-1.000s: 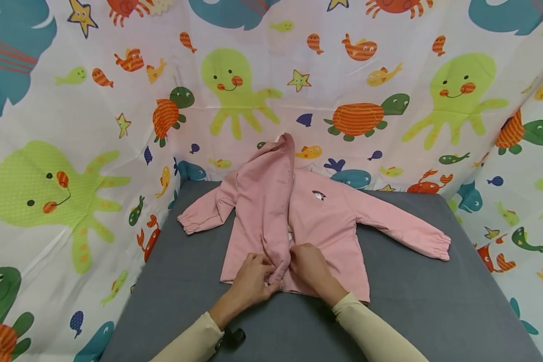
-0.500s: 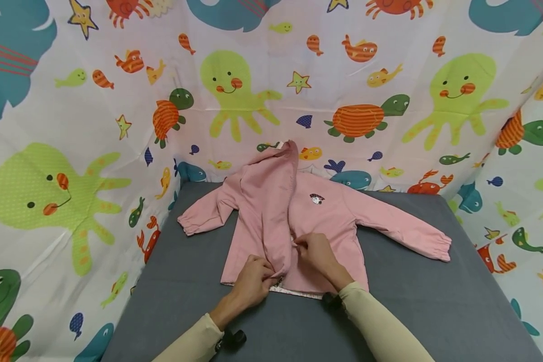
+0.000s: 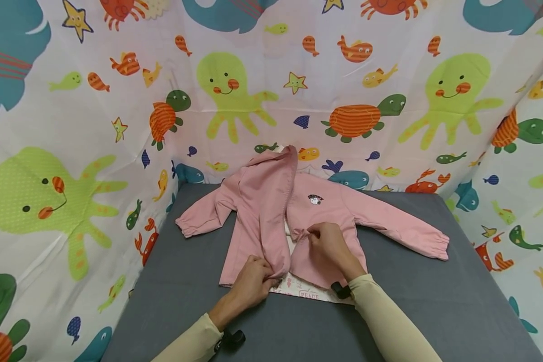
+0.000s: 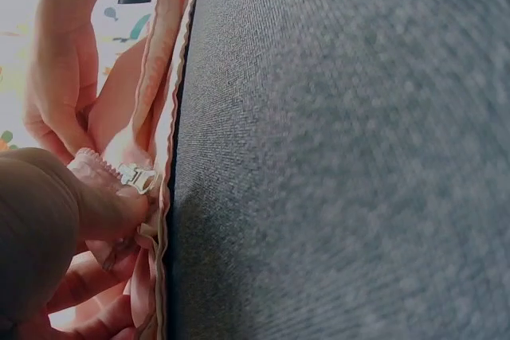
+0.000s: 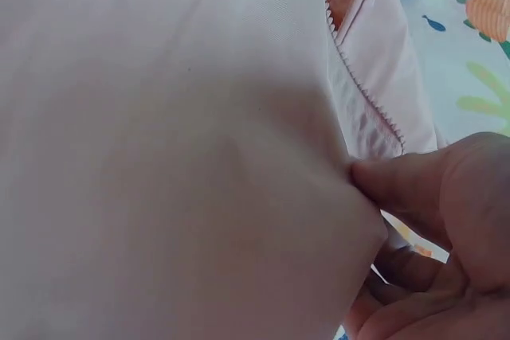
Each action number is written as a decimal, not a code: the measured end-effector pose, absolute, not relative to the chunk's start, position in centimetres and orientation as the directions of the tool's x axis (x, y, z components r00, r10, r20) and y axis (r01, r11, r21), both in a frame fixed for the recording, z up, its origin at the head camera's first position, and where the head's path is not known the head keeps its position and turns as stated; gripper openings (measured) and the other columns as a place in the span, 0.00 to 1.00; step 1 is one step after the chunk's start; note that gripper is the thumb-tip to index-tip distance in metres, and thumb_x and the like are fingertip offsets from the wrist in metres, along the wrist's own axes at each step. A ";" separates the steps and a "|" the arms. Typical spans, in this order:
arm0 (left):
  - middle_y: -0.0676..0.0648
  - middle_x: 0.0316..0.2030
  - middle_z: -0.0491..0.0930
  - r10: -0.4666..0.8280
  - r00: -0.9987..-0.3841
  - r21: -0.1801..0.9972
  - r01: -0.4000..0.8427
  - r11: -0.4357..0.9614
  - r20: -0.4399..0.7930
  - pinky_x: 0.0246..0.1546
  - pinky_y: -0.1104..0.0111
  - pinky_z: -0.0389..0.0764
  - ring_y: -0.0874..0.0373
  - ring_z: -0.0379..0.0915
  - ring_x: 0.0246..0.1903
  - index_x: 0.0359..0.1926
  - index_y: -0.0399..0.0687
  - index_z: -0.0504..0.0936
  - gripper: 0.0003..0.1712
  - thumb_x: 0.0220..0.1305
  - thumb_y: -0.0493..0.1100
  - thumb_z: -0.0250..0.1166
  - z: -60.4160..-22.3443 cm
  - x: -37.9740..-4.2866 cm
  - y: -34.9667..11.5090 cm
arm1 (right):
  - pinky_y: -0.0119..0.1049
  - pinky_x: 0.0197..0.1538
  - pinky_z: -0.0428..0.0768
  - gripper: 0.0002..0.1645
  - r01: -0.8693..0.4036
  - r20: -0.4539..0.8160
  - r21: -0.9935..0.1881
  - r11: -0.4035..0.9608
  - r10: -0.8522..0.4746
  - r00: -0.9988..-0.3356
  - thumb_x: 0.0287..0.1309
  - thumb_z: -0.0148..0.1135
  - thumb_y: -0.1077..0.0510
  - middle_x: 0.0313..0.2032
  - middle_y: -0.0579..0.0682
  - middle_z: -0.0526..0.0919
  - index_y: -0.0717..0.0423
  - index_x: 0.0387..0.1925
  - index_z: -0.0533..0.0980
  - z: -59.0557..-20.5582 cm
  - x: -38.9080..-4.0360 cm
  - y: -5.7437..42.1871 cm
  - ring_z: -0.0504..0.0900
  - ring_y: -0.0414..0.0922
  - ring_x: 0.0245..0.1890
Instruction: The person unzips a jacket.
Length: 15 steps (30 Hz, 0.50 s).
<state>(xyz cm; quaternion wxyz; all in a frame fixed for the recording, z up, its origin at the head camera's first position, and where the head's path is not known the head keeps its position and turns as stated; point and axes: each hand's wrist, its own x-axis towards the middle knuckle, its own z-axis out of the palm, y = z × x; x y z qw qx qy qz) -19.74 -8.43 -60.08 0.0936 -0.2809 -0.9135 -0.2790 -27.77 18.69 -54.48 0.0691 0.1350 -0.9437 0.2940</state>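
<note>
A pink zip-up jacket [image 3: 258, 211] lies spread on the grey surface, its front parted. My left hand [image 3: 249, 281] pinches the bottom corner of the left-side front panel. There, in the left wrist view, a metal zipper slider [image 4: 139, 177] shows just beyond the thumb [image 4: 119, 209]. My right hand [image 3: 332, 247] pinches the zip edge of the other panel at mid-height, pulling the cloth up into a fold. The right wrist view shows thumb and fingers of that hand [image 5: 446, 228] on the edge, with a row of zipper teeth [image 5: 370, 97] behind. Pale printed lining [image 3: 305, 291] shows below the raised panel.
The jacket's sleeves [image 3: 402, 231] stretch out to both sides, and its hood [image 3: 271, 163] lies toward the back. A white curtain [image 3: 271, 45] printed with sea animals surrounds the grey surface [image 3: 412, 301]. Dark cameras [image 3: 341, 290] are strapped to both wrists.
The right hand has moved up and to the right, drawing its panel's zip edge away from the other panel and uncovering lining at the hem. The left hand stays at the bottom corner.
</note>
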 end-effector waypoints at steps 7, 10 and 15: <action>0.54 0.34 0.86 0.490 -0.811 0.440 0.585 0.681 0.319 0.48 0.60 0.78 0.53 0.76 0.43 0.33 0.52 0.93 0.03 0.60 0.42 0.80 -60.0 -19.9 -8.4 | 0.50 0.48 0.88 0.12 -0.333 0.233 -0.532 0.778 -0.243 -0.942 0.63 0.66 0.66 0.38 0.53 0.94 0.60 0.43 0.92 -54.0 -27.5 18.2 0.90 0.50 0.38; 0.53 0.35 0.88 0.490 -0.812 0.459 0.584 0.670 0.318 0.49 0.59 0.80 0.53 0.78 0.43 0.35 0.50 0.94 0.03 0.61 0.42 0.79 -59.8 -20.0 -8.4 | 0.51 0.49 0.88 0.13 -0.316 0.223 -0.545 0.777 -0.228 -0.948 0.64 0.65 0.65 0.39 0.53 0.94 0.60 0.45 0.92 -53.9 -27.5 18.2 0.90 0.50 0.39; 0.51 0.39 0.92 0.489 -0.817 0.505 0.574 0.645 0.305 0.51 0.57 0.82 0.51 0.82 0.44 0.42 0.49 0.95 0.07 0.63 0.43 0.76 -59.1 -20.8 -8.6 | 0.53 0.51 0.89 0.14 -0.298 0.226 -0.560 0.773 -0.204 -0.953 0.66 0.65 0.64 0.41 0.56 0.94 0.62 0.47 0.91 -53.6 -27.6 18.2 0.90 0.52 0.41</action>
